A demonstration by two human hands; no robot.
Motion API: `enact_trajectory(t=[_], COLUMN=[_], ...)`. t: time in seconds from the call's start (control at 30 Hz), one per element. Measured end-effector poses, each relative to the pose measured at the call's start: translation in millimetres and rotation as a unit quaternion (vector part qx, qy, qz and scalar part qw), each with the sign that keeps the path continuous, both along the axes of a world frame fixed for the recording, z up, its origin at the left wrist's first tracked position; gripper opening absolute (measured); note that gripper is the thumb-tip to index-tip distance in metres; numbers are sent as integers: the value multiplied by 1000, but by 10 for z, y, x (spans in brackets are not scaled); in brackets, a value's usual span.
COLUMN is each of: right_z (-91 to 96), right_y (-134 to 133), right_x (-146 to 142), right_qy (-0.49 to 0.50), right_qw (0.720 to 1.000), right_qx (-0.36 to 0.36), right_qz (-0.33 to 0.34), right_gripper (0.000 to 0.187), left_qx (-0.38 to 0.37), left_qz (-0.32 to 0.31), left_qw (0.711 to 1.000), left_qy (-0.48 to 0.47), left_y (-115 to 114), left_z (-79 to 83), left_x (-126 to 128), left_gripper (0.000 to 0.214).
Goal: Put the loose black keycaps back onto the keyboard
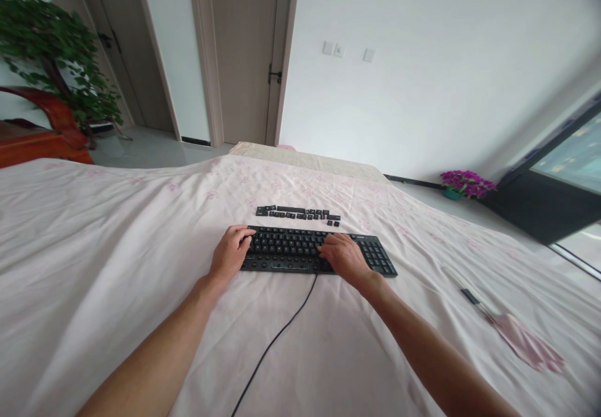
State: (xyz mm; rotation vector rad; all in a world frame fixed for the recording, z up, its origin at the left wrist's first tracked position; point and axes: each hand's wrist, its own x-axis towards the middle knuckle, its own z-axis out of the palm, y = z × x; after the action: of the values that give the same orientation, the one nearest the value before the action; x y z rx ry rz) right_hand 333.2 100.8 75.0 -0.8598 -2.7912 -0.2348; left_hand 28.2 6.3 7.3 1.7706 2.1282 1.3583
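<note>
A black keyboard (286,241) lies flat on a pale pink sheet, its near rows bare of keycaps and its upper rows still capped. My left hand (231,249) grips the keyboard's left end, thumb and fingers bent over the corner keys. Over the keys right of the middle rests my right hand (345,255), fingers curled and thumb pressed near them; whatever they pinch is hidden. Just beyond the keyboard, several loose black keycaps (295,215) sit in rough rows, a long space bar (291,209) among them. A black cable (282,332) runs from the keyboard's near edge toward me.
The wrinkled sheet (117,248) spreads around the keyboard. To the right lies a slim tool with a dark grip (470,297), beside a pink cloth (528,342). Farther off are a wooden chair (56,123), a leafy plant (51,47), doors and purple flowers (467,182).
</note>
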Motion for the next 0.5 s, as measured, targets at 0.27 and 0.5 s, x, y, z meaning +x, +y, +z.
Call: enact_trajectory(t=[0.27,0.5], right_z=[0,-59], right_y=[-75,-29], right_x=[-43,-10], right_qy=[9,15], right_qw=[999,999], right_qx=[-5,12], right_qz=[-32,-38], right_gripper=[20,19], left_qx=[3,0], left_qz=[-1,-1], left_qw=[1000,1000], left_qy=[2,2], left_y=[0,15], left_z=[-2,-21], left_x=[0,-15], left_gripper=[26,27])
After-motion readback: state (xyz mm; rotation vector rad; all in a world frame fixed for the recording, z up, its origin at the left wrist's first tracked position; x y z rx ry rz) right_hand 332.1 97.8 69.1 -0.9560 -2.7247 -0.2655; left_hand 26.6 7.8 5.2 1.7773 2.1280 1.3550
